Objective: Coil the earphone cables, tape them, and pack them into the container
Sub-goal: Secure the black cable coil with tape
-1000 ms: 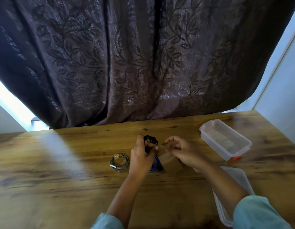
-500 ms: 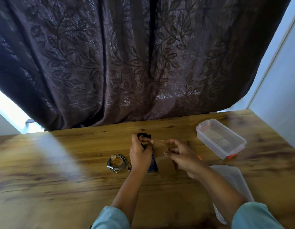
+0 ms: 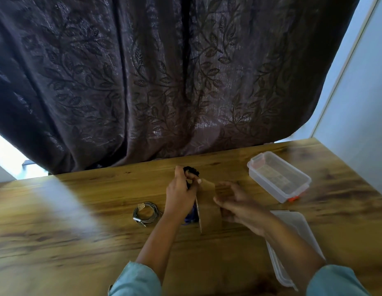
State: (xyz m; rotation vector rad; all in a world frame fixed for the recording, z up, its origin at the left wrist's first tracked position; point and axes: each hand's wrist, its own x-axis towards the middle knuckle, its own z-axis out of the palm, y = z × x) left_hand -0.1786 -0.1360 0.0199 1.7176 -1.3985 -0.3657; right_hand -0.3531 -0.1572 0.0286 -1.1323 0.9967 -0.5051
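My left hand (image 3: pixel 180 195) grips a black coiled earphone cable (image 3: pixel 191 170) above the table's middle. A broad strip of brown tape (image 3: pixel 209 204) runs from that coil down to a blue tape roll (image 3: pixel 191 217) standing under my left wrist. My right hand (image 3: pixel 237 202) is blurred; its thumb and fingers sit at the strip's right edge and seem to pinch it. A grey coiled cable (image 3: pixel 146 213) with a bit of tape on it lies on the table to the left. The clear plastic container (image 3: pixel 268 188) stands open at the right.
The container's clear lid (image 3: pixel 293 225) lies flat under my right forearm. An orange latch (image 3: pixel 293 198) shows at the container's near end. A dark leaf-patterned curtain (image 3: pixel 164 82) hangs behind the wooden table (image 3: pixel 79 242). A pale wall (image 3: pixel 361 103) stands at the right.
My right hand has shifted down and to the right, and the brown strip between the hands looks longer. My left hand keeps its grip on the black coil.
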